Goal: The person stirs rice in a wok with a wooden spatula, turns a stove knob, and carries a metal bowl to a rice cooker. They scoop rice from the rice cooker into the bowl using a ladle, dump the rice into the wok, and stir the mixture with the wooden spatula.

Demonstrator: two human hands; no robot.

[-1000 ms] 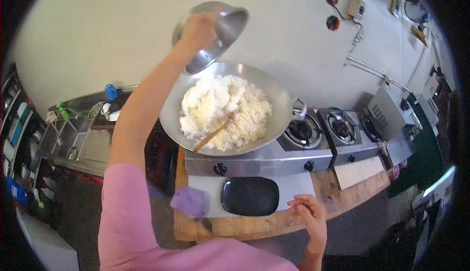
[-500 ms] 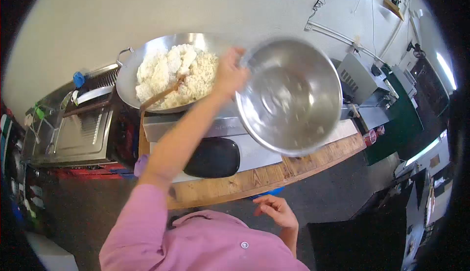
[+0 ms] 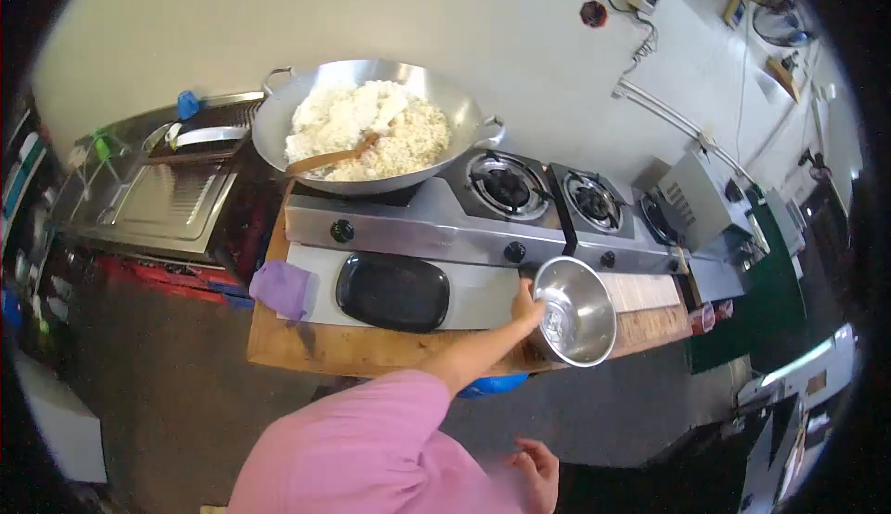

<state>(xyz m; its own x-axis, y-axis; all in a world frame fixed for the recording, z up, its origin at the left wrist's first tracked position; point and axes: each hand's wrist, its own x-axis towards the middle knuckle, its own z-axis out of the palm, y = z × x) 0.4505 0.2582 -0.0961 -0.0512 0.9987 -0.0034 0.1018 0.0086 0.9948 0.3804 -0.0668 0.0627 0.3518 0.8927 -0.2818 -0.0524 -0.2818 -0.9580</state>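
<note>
My left hand [image 3: 527, 308] grips the rim of a shiny metal bowl [image 3: 580, 314], tilted with its inside towards me, over the front edge of the wooden counter [image 3: 371, 351]. Low in the view, my right hand [image 3: 538, 472] hangs near my body, fingers loosely bent and holding nothing. A large two-handled wok [image 3: 469, 110] sits on the stove at upper left. White and yellowish rice [image 3: 357, 119] fills its middle, and a wooden spatula [image 3: 329, 158] lies on the rice, its end over the rim.
A black tray [image 3: 393, 291] and a purple cloth [image 3: 280, 288] lie in front of the stove. Gas burners [image 3: 507, 186] are right of the wok, with a grey metal box [image 3: 710, 200] beyond. A metal sink [image 3: 162, 203] stands at the left.
The bowl has gone from above the wok down and right to the counter's front edge, with my left hand still on it. My right hand is lower in the view.
</note>
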